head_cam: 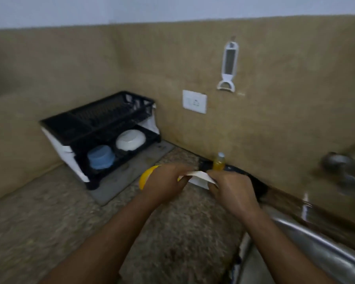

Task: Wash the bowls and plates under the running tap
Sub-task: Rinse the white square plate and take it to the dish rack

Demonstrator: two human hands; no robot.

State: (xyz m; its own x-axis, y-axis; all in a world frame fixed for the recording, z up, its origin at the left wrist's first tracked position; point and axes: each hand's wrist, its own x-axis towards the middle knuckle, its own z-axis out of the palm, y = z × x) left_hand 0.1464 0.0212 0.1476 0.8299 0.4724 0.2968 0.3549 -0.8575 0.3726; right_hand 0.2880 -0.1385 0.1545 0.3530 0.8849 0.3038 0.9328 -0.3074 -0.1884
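Rack (98, 128) stands far left on the counter (49, 212), a black two-tier frame set on a grey mat (135, 169), with a blue bowl (100, 157) and a white bowl (130, 139) lying upside down on its lower shelf, so those two look finished. Right of the mat, both hands meet above the counter: the left hand (164, 182) has its fingers curled round a yellow dish (145, 178), of which only a rim shows, and the right hand (232, 192) pinches a white plate (199, 178) by its near edge; the picture is blurred, so I cannot tell whether the left fingers also touch the plate. Wet, soapy ware held only at the rim could slip and strike the stone counter, I think, or the two pieces could knock together. A small bottle (219, 161) of yellow liquid stands just behind the knuckles by the wall (275, 99) and could be tipped by a careless lift. Open counter lies near and left; the lower shelf has little free room beside the bowls. Far right, the tap (342, 171) juts out over the steel sink (316, 249), whose raised rim the plate must clear.
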